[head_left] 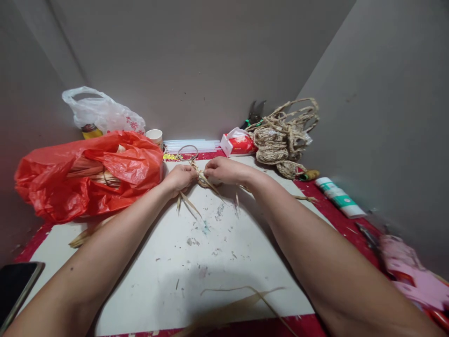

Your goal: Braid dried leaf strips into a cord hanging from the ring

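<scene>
Bounding walls, head view: a grey back wall (196, 70) rises behind the far edge of the red-covered surface (347, 229); a grey right wall (386, 117) slants along its right edge.
Left side: a red plastic bag (140, 164), holding bundled dry husks (91, 168), bulges over the white board (206, 262); a phone (16, 290) lies at the near left corner.
Far edge: a paper cup (154, 137), translucent sticks (206, 145) and a red-and-white tissue packet (242, 144) leave little depth before the wall.
Right side: heaped braided cord (273, 147) fills the far corner; a green-and-white roll (338, 199) lies nearer, along the edge.
Room between forearms: the white board, flecked with dark scraps, widens toward the person; a loose strip (242, 287) lies near its front edge.
Plaited strip (201, 178): near the white board's far edge, between the left hand (181, 178) and right hand (226, 170); straw-coloured, narrow, with pointed loose ends splaying nearer. A thin ring (187, 145) shows at its far end; whether joined, I cannot tell.
Left fingers: together, pinching the plaited strip's left edge.
Right fingers: bent down at its right edge, tips partly hidden; whether clamped, I cannot tell.
</scene>
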